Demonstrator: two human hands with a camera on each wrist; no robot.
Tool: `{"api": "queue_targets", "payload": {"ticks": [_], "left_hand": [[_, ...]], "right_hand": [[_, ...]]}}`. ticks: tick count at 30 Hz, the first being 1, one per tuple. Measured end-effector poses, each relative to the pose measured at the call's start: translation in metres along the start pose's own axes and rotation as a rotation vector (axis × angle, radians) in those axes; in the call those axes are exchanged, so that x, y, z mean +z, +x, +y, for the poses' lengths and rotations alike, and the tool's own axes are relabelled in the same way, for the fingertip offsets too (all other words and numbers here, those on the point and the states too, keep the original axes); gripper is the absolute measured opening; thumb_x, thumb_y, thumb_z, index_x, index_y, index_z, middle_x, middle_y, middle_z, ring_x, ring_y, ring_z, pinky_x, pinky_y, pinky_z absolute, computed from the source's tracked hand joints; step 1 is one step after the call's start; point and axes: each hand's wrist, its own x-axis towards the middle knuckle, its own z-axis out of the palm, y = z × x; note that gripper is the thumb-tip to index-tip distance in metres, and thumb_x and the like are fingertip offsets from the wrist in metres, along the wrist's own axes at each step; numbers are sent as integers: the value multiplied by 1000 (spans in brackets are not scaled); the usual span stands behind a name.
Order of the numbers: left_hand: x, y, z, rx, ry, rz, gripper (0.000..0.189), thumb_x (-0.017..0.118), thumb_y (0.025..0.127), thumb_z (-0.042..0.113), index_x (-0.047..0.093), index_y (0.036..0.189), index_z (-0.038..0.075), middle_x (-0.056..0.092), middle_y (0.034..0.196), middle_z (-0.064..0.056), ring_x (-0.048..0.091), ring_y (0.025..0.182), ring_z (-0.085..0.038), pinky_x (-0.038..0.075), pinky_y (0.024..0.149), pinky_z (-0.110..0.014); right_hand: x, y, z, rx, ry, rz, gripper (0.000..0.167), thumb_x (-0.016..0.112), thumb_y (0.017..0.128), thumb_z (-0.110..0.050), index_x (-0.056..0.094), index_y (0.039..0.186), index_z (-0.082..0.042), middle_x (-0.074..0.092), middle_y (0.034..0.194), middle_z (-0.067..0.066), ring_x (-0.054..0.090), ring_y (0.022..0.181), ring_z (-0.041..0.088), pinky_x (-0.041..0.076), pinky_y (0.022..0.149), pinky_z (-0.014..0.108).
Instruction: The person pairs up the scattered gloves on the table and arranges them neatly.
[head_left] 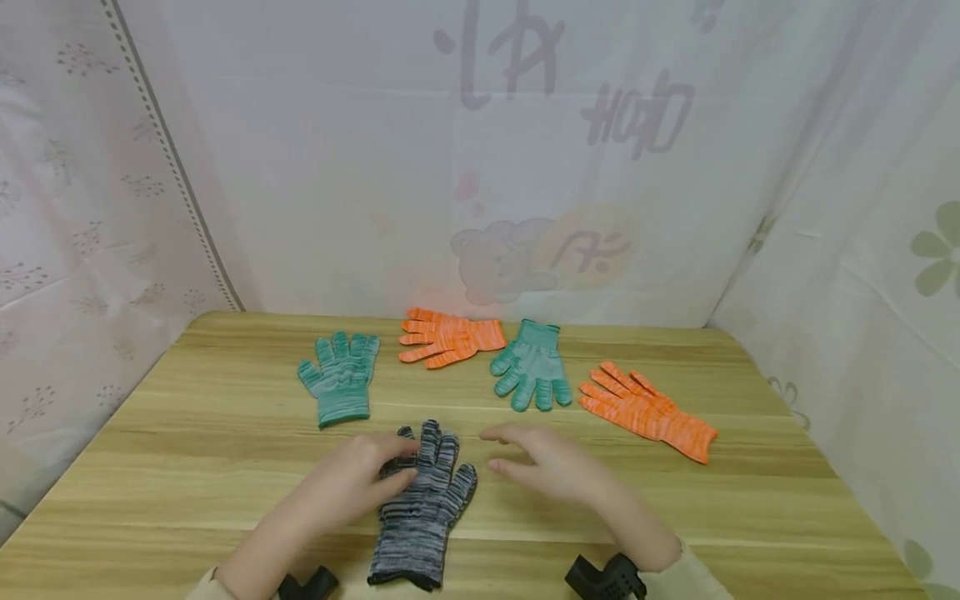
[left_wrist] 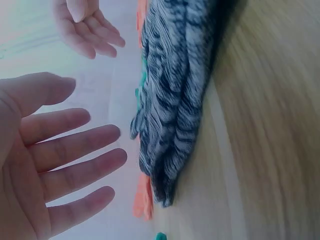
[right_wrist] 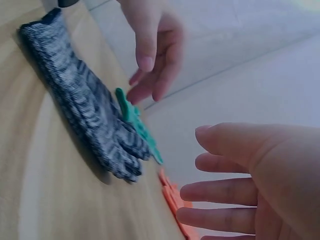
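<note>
A dark grey-and-white knitted glove point(head_left: 420, 517) lies on the wooden table near its front, fingers pointing away from me and the black-edged cuff toward me. My left hand point(head_left: 366, 477) hovers over the glove's left side, with its fingers loosely extended and nothing held. To the right of the glove is my right hand point(head_left: 551, 462), apart from it, fingers relaxed and holding nothing. Both wrist views show a gap between each hand and the grey glove point(left_wrist: 175, 85). In the right wrist view the left hand point(right_wrist: 156, 47) hangs above the glove point(right_wrist: 82, 95).
Behind lie a green glove point(head_left: 345, 379) at left, an orange glove point(head_left: 450, 337) at the back, another green glove point(head_left: 532, 367) touching or close to its cuff, and a second orange glove point(head_left: 648, 412) at right. Patterned curtains point(head_left: 337, 167) surround the table point(head_left: 187, 467).
</note>
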Motion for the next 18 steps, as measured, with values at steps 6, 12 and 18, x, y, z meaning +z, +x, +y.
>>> {"api": "queue_targets", "payload": {"ticks": [6, 12, 18], "left_hand": [[1, 3, 6, -47, -43, 25, 27, 65, 92, 22, 70, 114, 7, 70, 105, -2, 65, 95, -13, 54, 77, -34], [8, 7, 8, -75, -95, 44, 25, 64, 93, 22, 70, 113, 9, 70, 102, 1, 65, 90, -10, 54, 73, -31], [9, 16, 9, -149, -195, 50, 24, 62, 95, 23, 70, 113, 10, 67, 95, 10, 62, 87, -7, 51, 70, -29]], "right_hand": [[-10, -3, 5, -3, -4, 24, 53, 52, 96, -47, 56, 133, -9, 59, 128, 3, 56, 114, 22, 45, 94, 44], [-16, -2, 10, 19, 24, 42, 48, 56, 96, -40, 56, 134, -10, 59, 127, 5, 56, 114, 24, 46, 92, 47], [-20, 0, 15, 21, 33, 119, 42, 59, 96, -35, 59, 131, -12, 61, 125, 3, 58, 110, 22, 47, 90, 49]]}}
